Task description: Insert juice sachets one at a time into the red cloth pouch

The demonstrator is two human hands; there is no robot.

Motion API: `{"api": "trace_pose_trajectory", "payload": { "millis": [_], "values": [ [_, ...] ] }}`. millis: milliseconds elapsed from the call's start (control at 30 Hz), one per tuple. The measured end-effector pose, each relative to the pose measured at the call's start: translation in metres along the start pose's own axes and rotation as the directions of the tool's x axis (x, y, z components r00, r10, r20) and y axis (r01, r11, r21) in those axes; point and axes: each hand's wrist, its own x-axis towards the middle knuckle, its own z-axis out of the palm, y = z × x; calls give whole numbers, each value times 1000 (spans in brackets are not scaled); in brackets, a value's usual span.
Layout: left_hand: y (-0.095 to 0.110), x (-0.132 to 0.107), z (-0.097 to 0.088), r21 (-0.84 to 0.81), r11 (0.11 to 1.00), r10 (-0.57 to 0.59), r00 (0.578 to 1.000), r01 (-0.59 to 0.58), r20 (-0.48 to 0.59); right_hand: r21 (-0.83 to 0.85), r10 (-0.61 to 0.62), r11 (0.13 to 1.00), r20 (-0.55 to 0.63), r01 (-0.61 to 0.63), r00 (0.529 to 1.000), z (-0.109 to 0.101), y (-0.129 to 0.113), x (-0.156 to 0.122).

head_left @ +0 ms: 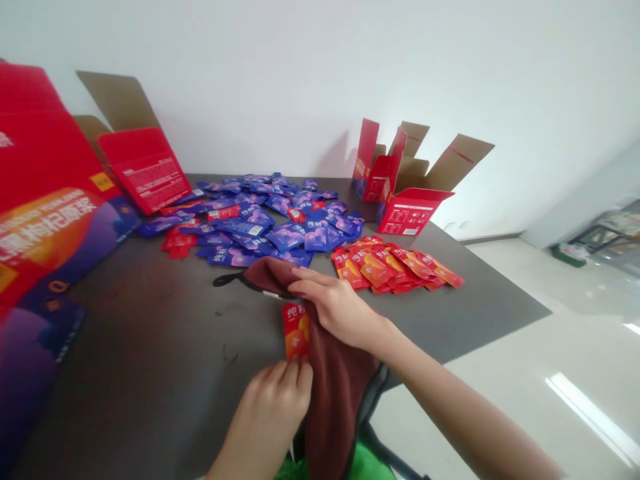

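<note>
In the lower middle, my left hand (280, 400) is closed on the bottom end of a red and orange sachet (297, 333) marked with white characters. A brown cloth (333, 393) with a dark edge and a black loop hangs over the table's front edge. My right hand (335, 303) grips the cloth's upper part, thumb and fingers bent over it, just right of the sachet. The cloth overlaps the sachet's right side. Past my right hand lies a pile of red and orange sachets (395, 267).
A wide heap of blue sachets (290, 237), with a few red packets among them, covers the back of the grey table (150, 347). Open red cartons (410, 210) stand at the back right. A large red and purple carton (45, 200) takes up the left side, beside another open carton (150, 173).
</note>
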Motion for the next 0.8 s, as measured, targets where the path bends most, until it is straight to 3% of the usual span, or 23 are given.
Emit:
{"api": "trace_pose_trajectory", "payload": {
  "millis": [167,267,433,567,667,800],
  "values": [
    [2,-1,-2,51,999,-10,998,14,-61,-63,-116,989,262,137,958,10,-19,-34],
    [-1,-3,1,66,997,45,990,-36,-134,-110,-128,980,294,167,947,23,-7,-28],
    [-5,-2,4,43,996,78,986,-72,-147,-103,-74,990,238,101,968,34,29,9],
    [-3,1,5,22,998,66,994,-64,-86,-101,9,995,192,11,981,37,46,35],
    [-2,3,2,6,1000,26,1000,-26,-8,-78,24,997,133,-14,991,25,37,35],
    [0,5,-2,-19,1000,14,999,-13,42,-10,-1,1000,22,1,1000,-2,6,4]
  ]
}}
